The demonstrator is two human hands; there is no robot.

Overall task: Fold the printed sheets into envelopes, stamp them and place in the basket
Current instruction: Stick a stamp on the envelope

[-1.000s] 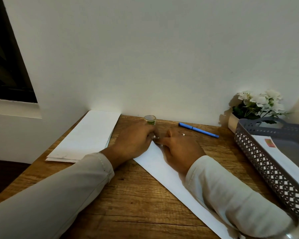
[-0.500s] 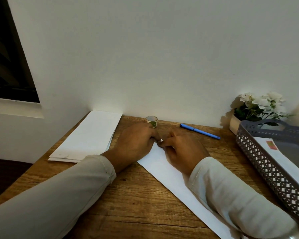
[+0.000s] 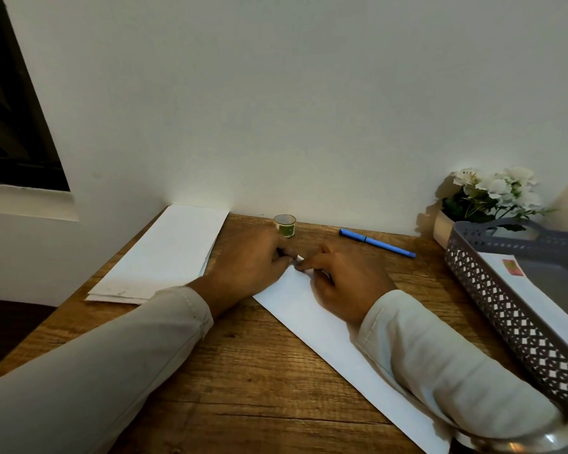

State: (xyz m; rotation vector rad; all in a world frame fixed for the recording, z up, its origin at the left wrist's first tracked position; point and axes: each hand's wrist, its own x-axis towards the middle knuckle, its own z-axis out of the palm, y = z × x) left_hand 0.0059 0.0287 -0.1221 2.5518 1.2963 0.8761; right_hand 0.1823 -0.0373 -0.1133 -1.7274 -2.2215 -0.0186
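A long white folded sheet (image 3: 312, 322) lies diagonally on the wooden table (image 3: 250, 365), running from the middle toward the near right. My left hand (image 3: 250, 267) and my right hand (image 3: 345, 283) both press on its far end, fingertips meeting at the tip, which they pinch. A stack of white sheets (image 3: 164, 253) rests at the far left. On the right stands a grey lattice basket (image 3: 505, 306) holding a white envelope (image 3: 538, 299) with a red stamp (image 3: 513, 267). My right forearm covers part of the sheet.
A small green-labelled pot (image 3: 285, 225) stands by the wall just beyond my left hand. A blue pen (image 3: 377, 243) lies behind my right hand. White flowers in a pot (image 3: 486, 198) sit in the far right corner. A dark window opening is at far left.
Both hands stay at the sheet's far tip with only small finger shifts. The view has tilted slightly upward.
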